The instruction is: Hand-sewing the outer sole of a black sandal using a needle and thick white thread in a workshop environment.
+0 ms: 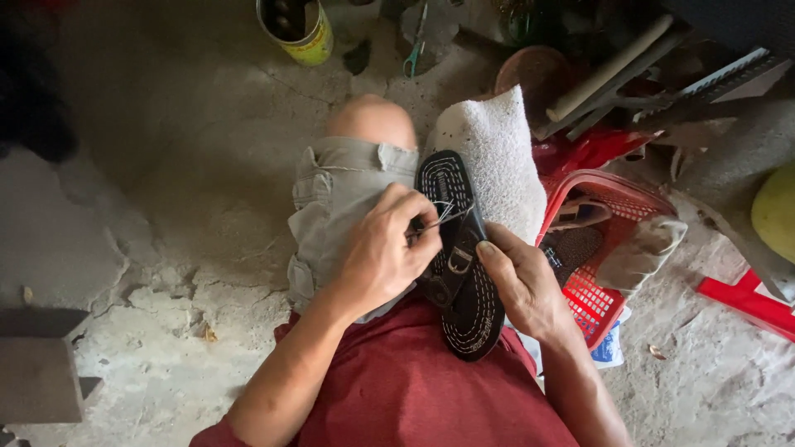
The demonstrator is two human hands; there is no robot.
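Observation:
A black sandal [464,273] with pale stitching round its sole lies on my lap, partly on a white towel [493,157] over my right knee. My left hand [385,248] pinches a thin metal needle or awl [439,219] with thread at the sandal's upper middle, its fingers closed on it. My right hand [517,281] rests on the sandal's right edge, thumb pressed beside the strap and buckle, holding it steady.
A red plastic basket [609,248] with shoe parts and a cloth stands to my right. A yellow-green tin [298,29], scissors [414,58], a brown bowl [534,70] and piled tools lie ahead on the rough concrete floor. A dark block [37,364] sits at left.

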